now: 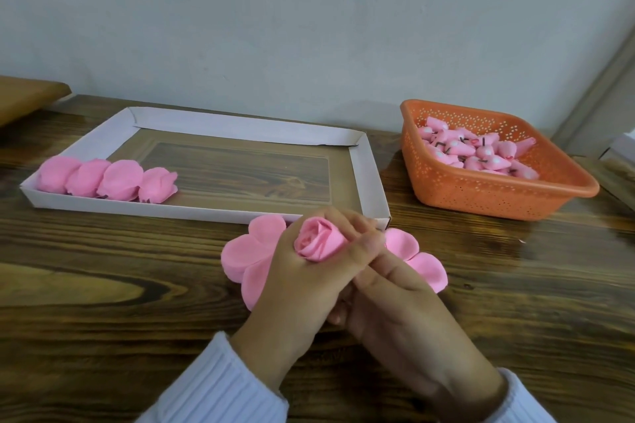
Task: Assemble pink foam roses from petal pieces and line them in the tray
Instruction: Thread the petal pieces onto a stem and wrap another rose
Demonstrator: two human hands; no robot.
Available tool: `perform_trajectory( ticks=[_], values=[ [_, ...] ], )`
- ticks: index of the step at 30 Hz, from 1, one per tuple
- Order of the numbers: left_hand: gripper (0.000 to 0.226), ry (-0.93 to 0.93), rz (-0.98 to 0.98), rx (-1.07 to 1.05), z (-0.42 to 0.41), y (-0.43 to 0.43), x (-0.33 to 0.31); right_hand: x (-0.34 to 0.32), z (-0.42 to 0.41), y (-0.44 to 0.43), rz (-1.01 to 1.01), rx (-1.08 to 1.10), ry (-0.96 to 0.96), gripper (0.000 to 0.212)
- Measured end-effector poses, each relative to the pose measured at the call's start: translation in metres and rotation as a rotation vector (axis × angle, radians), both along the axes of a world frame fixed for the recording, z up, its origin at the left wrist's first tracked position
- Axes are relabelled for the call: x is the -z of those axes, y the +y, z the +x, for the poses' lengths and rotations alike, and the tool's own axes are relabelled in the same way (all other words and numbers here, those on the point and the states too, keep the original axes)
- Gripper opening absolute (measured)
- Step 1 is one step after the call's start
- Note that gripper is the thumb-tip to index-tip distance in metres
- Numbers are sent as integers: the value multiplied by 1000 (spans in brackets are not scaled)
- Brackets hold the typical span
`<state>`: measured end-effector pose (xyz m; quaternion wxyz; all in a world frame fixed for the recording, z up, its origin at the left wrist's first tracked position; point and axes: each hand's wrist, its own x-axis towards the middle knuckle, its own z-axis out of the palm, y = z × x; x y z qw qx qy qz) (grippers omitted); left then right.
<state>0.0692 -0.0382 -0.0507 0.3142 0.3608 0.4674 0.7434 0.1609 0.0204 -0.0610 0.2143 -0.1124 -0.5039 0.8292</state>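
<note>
A half-wrapped pink foam rose (318,241) sits between both hands just in front of the tray. My left hand (292,282) grips it from the left, fingers curled round its petals. My right hand (395,302) pinches the rose's right side with thumb and fingers. Under the hands lies a stack of flat pink petal pieces (240,254), with more lobes showing to the right. The white cardboard tray (240,125) holds several finished roses (106,180) in a row along its front left edge.
An orange perforated basket (498,192) at the right holds several pink rose buds (481,154) with dark stems. The wooden table (103,285) runs to a pale wall behind. A brown board (27,96) sits at the far left.
</note>
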Motion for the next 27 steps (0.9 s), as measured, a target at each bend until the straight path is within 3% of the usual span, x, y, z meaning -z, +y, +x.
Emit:
perform_trajectory(
  ticks=[4, 8, 11, 15, 19, 23, 27],
  values=[
    [15, 23, -27, 61, 0, -2, 1, 2, -1, -1, 12, 45, -68, 47],
    [11, 20, -24, 26, 1, -2, 0, 1, -1, -2, -14, 49, -54, 35],
    [11, 21, -12, -8, -3, 0, 0, 0, 0, -2, -29, 2, 23, 45],
    [9, 38, 22, 70, -4, -2, 0, 3, 1, -1, -17, 4, -36, 52],
    [15, -9, -38, 43, -3, -2, 0, 4, 1, 0, -18, -16, -18, 37],
    [16, -61, -54, -74, 1, 1, 3, 4, 1, -1, -9, -18, 44, 39],
    [9, -40, -7, 52, 4, -1, 1, 4, 2, 0, -2, 43, -33, 33]
  ],
)
